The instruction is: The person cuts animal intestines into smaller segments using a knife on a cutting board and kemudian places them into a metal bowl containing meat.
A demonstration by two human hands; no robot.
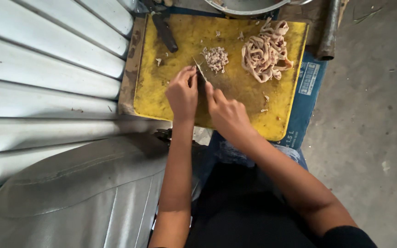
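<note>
Closest to the camera there's a grey vinyl seat cushion (83, 193) bottom left, and the person's dark-clothed lap with both bare forearms reaching up to the board. The left hand (182, 94) has its fingers curled in and pinched down on something small at the near-middle of the yellow cutting board (161, 98) (can't make out what's under the fingertips, too small and partly hidden). The right hand (226, 112) sits just beside it, nearly touching, fingers wrapped closed around the handle of a knife (199, 70), whose thin blade pokes out between the two hands and points away from the person. Just past the blade tip there's a little heap of chopped pale bits (216, 58), and to the right of that a bigger tangled pile of pale uncut strips (266, 51), looks like intestine or tripe, hard to say which. A few stray scraps lie about the stained board. At the far left corner a dark handle-like tool (165, 32) lies on the board, and past the far edge you can see the rim of a metal bowl (246, 8). Corrugated metal sheeting (47, 59) runs down the left, bare concrete floor (373, 115) on the right.
</note>
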